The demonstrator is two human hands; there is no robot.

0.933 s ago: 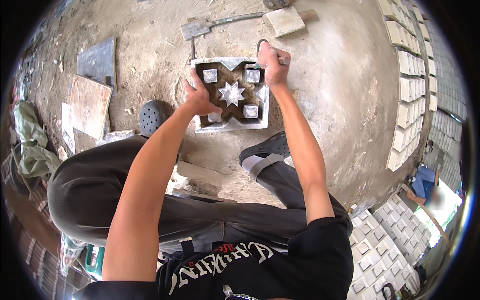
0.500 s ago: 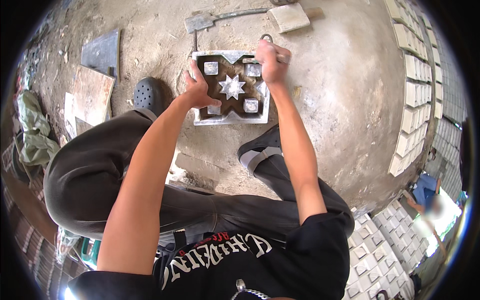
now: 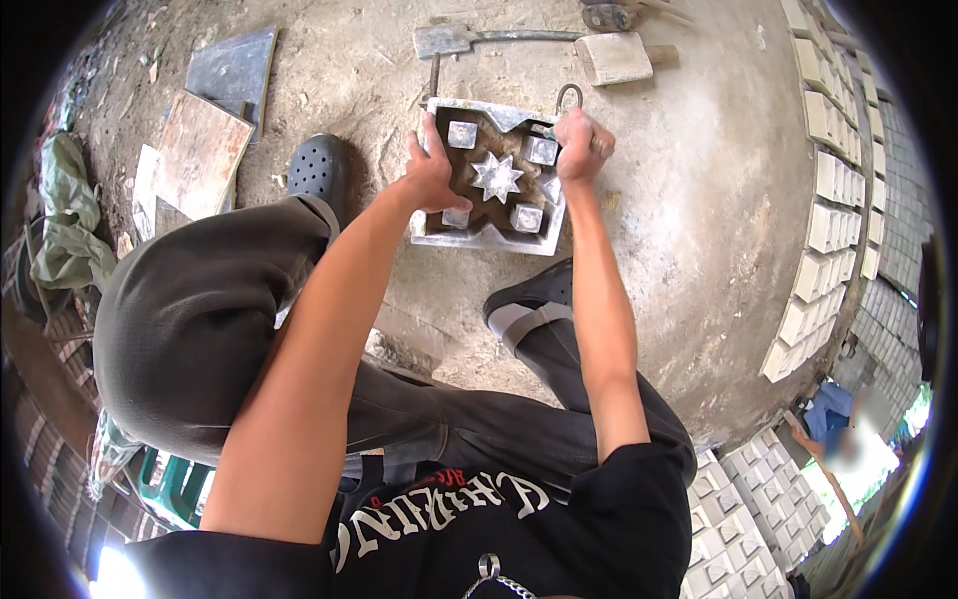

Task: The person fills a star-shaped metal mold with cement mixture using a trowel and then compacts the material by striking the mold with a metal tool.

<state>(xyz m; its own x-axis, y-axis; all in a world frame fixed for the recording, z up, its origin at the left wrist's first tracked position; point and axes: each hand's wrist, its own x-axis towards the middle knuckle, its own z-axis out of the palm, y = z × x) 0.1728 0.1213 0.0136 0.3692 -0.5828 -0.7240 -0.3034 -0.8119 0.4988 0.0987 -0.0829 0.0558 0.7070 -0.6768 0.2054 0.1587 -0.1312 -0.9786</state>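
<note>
A square metal mould (image 3: 487, 237) lies on the dusty floor in front of me. Inside it are a raised eight-pointed star (image 3: 497, 177) at the centre and small square blocks (image 3: 540, 150) near the corners. My left hand (image 3: 431, 178) is spread against the mould's left wall, its thumb touching the lower-left block. At the upper-right corner, my right hand (image 3: 583, 150) is closed in a fist. A small bit of something pokes out beside that fist, too hidden to name. Just behind it a curved metal handle (image 3: 570, 95) rises from the mould; a metal rod (image 3: 434, 76) stands at the upper-left corner.
Beyond the mould lie a long-handled metal tool (image 3: 499, 37), a wooden-handled block (image 3: 616, 59) and a hammer (image 3: 605, 17). Flat boards (image 3: 203, 150) lie at left. Pale blocks (image 3: 833, 210) line the right side. My shoes flank the mould. Another person (image 3: 830, 411) is at far right.
The whole view has shifted, so the mould appears farther right and slightly turned. My right fist has come a little lower at the corner, and the pale piece in it shows less.
</note>
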